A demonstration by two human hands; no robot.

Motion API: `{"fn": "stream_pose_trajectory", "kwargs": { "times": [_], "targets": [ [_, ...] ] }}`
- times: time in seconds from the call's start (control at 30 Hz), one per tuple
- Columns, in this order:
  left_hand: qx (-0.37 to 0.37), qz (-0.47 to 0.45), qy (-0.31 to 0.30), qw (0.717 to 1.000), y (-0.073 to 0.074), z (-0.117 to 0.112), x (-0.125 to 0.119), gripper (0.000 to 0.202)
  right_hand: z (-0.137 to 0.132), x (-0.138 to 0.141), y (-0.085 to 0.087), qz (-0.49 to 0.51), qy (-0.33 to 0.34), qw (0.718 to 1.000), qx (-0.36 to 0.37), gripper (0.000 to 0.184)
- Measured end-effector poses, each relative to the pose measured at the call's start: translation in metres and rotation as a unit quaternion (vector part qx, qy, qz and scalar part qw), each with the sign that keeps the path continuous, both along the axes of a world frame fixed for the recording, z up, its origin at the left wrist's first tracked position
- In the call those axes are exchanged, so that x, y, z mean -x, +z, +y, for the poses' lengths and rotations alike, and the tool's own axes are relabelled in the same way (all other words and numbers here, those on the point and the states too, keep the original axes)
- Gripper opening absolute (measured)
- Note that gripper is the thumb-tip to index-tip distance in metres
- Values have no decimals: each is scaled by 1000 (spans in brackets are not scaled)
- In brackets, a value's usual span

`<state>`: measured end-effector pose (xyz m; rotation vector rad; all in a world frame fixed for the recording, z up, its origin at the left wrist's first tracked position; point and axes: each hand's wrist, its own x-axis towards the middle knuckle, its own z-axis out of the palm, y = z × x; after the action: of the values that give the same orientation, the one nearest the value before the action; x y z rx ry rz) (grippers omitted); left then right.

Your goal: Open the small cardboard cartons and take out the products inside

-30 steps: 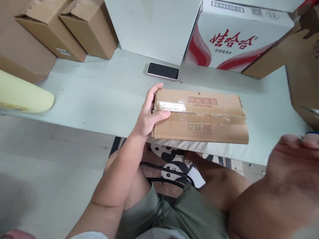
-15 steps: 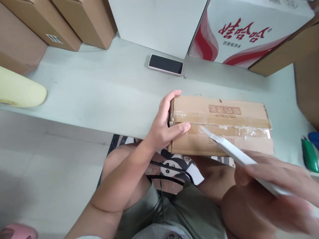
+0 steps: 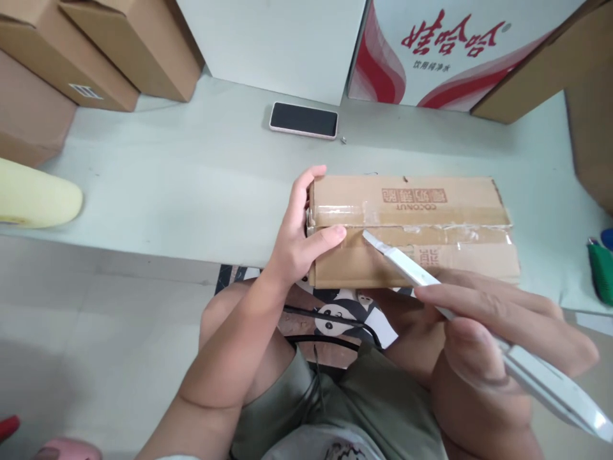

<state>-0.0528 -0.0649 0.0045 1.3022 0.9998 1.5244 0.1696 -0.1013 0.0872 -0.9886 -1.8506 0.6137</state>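
Pale grey-green, the table (image 3: 191, 179) is walled along its far edge by stacked brown cartons (image 3: 119, 45), a plain white box (image 3: 272, 45) and a white case with red print (image 3: 431, 57), which leaves an open strip in front of the seated person. A phone (image 3: 303, 120) lies face up near that far row, away from the hands. The long cardboard box (image 3: 450, 255) lies flat at the near edge of the table, above the person's knees, with its taped seam facing up. The left hand (image 3: 299, 246) clamps the box's left end, fingers curled round the end face and thumb pressed on top beside the seam, a grip that looks meant to brace it against sliding. The right hand (image 3: 488, 358) pinches a white utility knife (image 3: 407, 268) between thumb and extended fingers, held low and slanted so its tip sits at the tape line just right of the left thumb. A green cutter (image 3: 601, 271) lies at the table's right edge, and a yellow rounded object (image 3: 33, 198) sits far left.
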Motion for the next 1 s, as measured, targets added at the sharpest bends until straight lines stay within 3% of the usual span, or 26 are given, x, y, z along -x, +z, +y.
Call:
{"fn": "stream_pose_trajectory", "kwargs": {
  "times": [0.1, 0.37, 0.73, 0.87, 1.0],
  "targets": [
    [-9, 12, -1, 1000, 0, 1, 1, 72, -2, 9, 6, 27, -34, 999, 12, 16],
    [-23, 45, 0, 999, -4, 1, 0, 74, 1, 2, 10, 31, 20, 997, 64, 13],
    [21, 5, -3, 1000, -4, 3, 1, 76, 11, -7, 2, 66, 41, 997, 22, 15],
    [20, 1, 0, 1000, -3, 2, -1, 75, 11, -7, 3, 24, 75, 997, 17, 18],
    [19, 6, 2, 1000, -3, 3, 0, 76, 10, -7, 4, 4, 52, 998, 22, 18]
  ]
}}
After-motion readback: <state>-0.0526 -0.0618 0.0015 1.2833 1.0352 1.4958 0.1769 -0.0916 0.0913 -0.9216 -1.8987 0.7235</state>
